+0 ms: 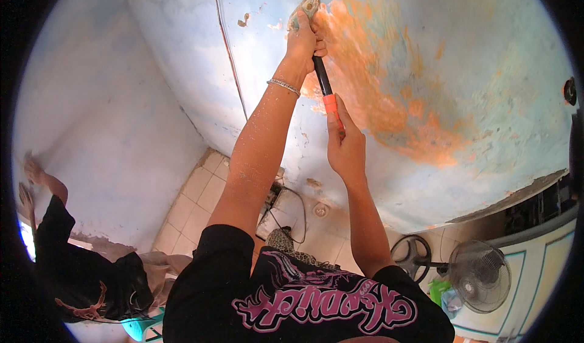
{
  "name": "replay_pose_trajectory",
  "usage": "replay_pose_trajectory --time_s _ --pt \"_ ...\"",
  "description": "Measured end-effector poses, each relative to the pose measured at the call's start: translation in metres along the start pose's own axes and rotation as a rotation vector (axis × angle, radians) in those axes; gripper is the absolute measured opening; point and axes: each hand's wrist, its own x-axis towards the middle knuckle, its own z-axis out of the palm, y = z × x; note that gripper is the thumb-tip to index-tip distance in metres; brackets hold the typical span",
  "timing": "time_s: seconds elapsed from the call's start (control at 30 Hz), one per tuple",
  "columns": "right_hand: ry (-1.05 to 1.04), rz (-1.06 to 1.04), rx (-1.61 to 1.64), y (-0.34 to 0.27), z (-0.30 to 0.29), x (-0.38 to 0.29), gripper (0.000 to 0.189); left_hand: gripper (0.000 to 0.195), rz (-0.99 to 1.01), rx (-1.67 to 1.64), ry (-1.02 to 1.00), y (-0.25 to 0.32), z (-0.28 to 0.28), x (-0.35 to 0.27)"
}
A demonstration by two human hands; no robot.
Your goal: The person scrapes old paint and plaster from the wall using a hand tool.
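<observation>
A long-handled scraper (pixel 323 79), with a black shaft and an orange grip section, reaches up against a painted wall (pixel 474 78). My left hand (pixel 301 46) wraps the upper shaft, its thumb laid along the dusty grey head (pixel 310 6). Lower down, my right hand (pixel 347 153) grips the orange and black handle. Beside the head, the pale blue paint gives way to a broad orange and pinkish patch (pixel 388 106). Pale flakes cling to my left forearm, below a chain bracelet (pixel 284 85).
A co-worker in a black shirt (pixel 91 270) works at the left wall. A cable (pixel 226 42) runs down the wall before me. At lower right stand a fan (pixel 479 277) and a pale cabinet (pixel 534 274); a turquoise plastic seat (pixel 137 328) is at lower left.
</observation>
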Motion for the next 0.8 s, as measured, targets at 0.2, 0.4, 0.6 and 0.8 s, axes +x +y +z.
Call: replay_pose_trajectory --time_s 0.2,0.4,0.6,0.8 --pt "0.015 0.015 -0.022 0.024 -0.007 -0.015 0.044 0.049 -0.018 -0.019 0.006 -0.024 0.005 -0.008" --pt "0.044 0.040 0.034 0.026 -0.012 -0.016 0.045 0.047 0.018 0.041 -0.053 -0.023 0.021 -0.017" --pt "0.047 0.076 0.093 0.023 -0.001 -0.020 0.045 0.049 0.002 0.062 -0.053 -0.020 0.015 -0.016" --pt "0.045 0.015 0.119 0.039 -0.002 -0.024 0.045 0.050 -0.036 0.042 -0.053 -0.031 0.012 -0.021"
